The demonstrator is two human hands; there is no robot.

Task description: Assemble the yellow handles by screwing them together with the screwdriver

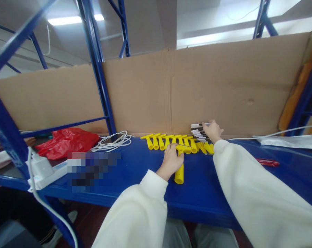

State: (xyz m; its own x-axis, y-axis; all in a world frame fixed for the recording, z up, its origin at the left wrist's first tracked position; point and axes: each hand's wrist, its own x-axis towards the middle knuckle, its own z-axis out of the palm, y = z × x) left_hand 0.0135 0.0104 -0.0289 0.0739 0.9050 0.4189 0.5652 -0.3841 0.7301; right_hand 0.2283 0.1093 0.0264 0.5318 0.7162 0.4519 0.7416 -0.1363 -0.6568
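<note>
My left hand (171,159) is closed around a yellow T-shaped squeegee-like scraper (180,172), its round handle pointing toward me above the blue shelf. Farther back, a row of similar yellow scrapers (161,142) lies side by side along the cardboard. At the right end of that row rests a pile of black-and-white flat strips (199,133). The fingers of my right hand (213,131) are pinched at the upper right of this pile, on a strip. Several yellow pieces (205,147) lie just below the pile, partly overlapping.
A cardboard sheet (140,96) stands behind the blue shelf (145,186). Leftward are a red plastic bag (68,142), a coiled white cable (114,142) and a power strip (51,175). A red tool (268,162) lies beyond my right sleeve, and a white package (291,141) sits behind it.
</note>
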